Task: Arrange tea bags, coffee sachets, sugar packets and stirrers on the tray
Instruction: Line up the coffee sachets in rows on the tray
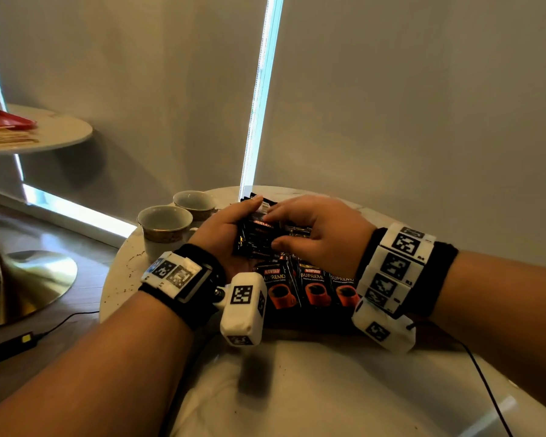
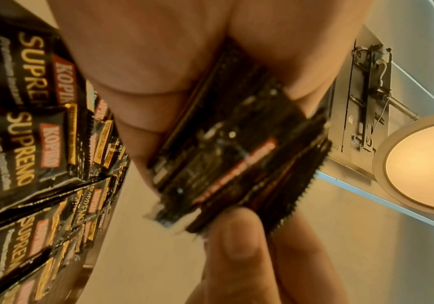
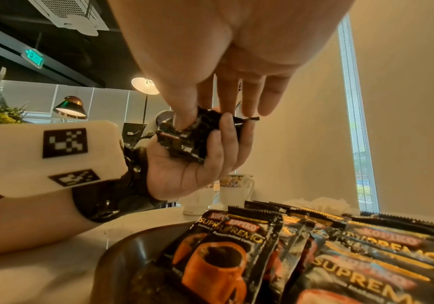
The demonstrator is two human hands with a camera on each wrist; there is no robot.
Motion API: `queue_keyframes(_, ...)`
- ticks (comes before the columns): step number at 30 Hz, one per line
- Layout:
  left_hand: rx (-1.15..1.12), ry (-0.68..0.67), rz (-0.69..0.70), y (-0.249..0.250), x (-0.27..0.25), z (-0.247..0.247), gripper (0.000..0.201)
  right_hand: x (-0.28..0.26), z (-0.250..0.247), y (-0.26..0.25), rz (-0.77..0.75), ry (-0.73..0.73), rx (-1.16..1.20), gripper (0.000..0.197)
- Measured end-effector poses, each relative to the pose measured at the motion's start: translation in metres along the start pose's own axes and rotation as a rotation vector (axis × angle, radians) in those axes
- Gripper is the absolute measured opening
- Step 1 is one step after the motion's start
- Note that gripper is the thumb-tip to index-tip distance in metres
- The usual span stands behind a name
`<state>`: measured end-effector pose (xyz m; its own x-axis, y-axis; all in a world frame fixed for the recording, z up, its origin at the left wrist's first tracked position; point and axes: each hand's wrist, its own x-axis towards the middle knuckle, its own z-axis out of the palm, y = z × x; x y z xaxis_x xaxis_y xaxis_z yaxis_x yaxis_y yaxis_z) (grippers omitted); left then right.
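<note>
My left hand (image 1: pixel 230 231) lies palm up over the tray's far side and grips a stack of black coffee sachets (image 1: pixel 256 238). My right hand (image 1: pixel 312 234) reaches in from the right, its thumb and fingers pinching the top sachet of that stack. In the right wrist view the right fingers (image 3: pixel 184 117) close on the stack (image 3: pixel 184 142) held in the left hand (image 3: pixel 198 170). The left wrist view shows the stack (image 2: pixel 236 160) blurred. Several coffee sachets (image 1: pixel 312 288) lie side by side on the dark round tray (image 1: pixel 312 328), overlapping in rows (image 3: pixel 236 257).
Two white cups (image 1: pixel 164 228) (image 1: pixel 196 203) stand on the round table left of the tray. A second round table (image 1: pixel 44 127) with a red object is at far left. A cable and black adapter (image 1: pixel 10 345) lie on the floor.
</note>
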<state>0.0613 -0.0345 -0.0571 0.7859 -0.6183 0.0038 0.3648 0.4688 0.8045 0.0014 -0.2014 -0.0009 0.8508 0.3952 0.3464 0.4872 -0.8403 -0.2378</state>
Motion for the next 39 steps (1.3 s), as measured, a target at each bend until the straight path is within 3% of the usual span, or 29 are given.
queue_keyframes(4, 0.031, 0.013, -0.044, 0.0, 0.001, -0.001, 0.049, -0.004, 0.002, 0.004, 0.062, 0.045, 0.062, 0.027)
queue_keyframes(8, 0.006, 0.041, -0.008, 0.0, 0.003, -0.004, 0.047, -0.004, -0.004, 0.009, 0.171, 0.236, 0.187, 0.015)
queue_keyframes(11, -0.041, 0.025, 0.016, 0.0, 0.005, -0.007, 0.045, 0.0, -0.009, 0.011, 0.299, 0.348, 0.437, 0.012)
queue_keyframes(16, 0.065, -0.147, -0.013, -0.006, 0.005, -0.005, 0.068, 0.003, -0.001, 0.009, 0.379, 0.231, 0.53, 0.01)
queue_keyframes(21, 0.047, -0.173, -0.023, -0.011, 0.005, -0.006, 0.062, 0.005, 0.009, 0.008, 0.394, 0.181, 0.32, 0.005)
queue_keyframes(24, 0.022, -0.163, -0.008, -0.01, 0.005, -0.008, 0.051, 0.003, 0.006, 0.005, 0.356, 0.125, 0.143, 0.025)
queue_keyframes(27, -0.022, -0.143, 0.018, -0.007, 0.005, -0.01, 0.059, -0.004, -0.004, 0.002, 0.225, -0.004, 0.031, 0.049)
queue_keyframes(30, -0.022, -0.147, -0.011, -0.007, 0.005, -0.009, 0.058, -0.007, -0.009, 0.0, 0.122, -0.145, -0.018, 0.051)
queue_keyframes(34, 0.014, -0.182, -0.038, -0.007, 0.001, -0.005, 0.042, -0.005, -0.002, 0.002, 0.083, -0.064, -0.028, 0.035)
queue_keyframes(39, -0.014, -0.068, -0.019, 0.002, 0.0, -0.005, 0.033, -0.006, -0.001, 0.003, 0.135, 0.01, -0.03, 0.033)
